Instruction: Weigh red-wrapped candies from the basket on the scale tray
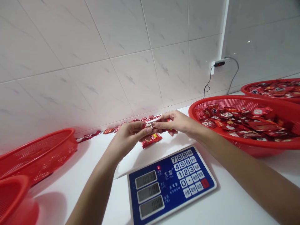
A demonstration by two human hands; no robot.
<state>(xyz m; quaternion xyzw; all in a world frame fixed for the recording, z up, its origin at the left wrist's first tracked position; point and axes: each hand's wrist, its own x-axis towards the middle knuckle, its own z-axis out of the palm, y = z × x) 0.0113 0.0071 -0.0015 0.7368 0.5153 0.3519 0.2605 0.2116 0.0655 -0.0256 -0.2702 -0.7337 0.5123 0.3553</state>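
Observation:
My left hand (pixel 131 134) and my right hand (pixel 177 122) come together above the white pan (pixel 131 159) of a digital scale. Between them they grip small packets (pixel 153 125) with red and pale printing; the fingers cover much of these, so I cannot tell how many. Both hands are closed, thumbs on the near side. A red packet (pixel 148 143) with a yellow patch lies on the pan just below. The scale's blue panel (pixel 172 184) carries number keys and three small displays, with a red light lit.
At right stands a red basket (pixel 194 109) heaped with red packets; another filled red basket (pixel 243 89) is behind it. Two red baskets, a long one (pixel 70 140) and a nearer one (pixel 23 190), stand at left. Packets (pixel 109 130) lie along the tiled wall. A socket (pixel 220 64) has cords.

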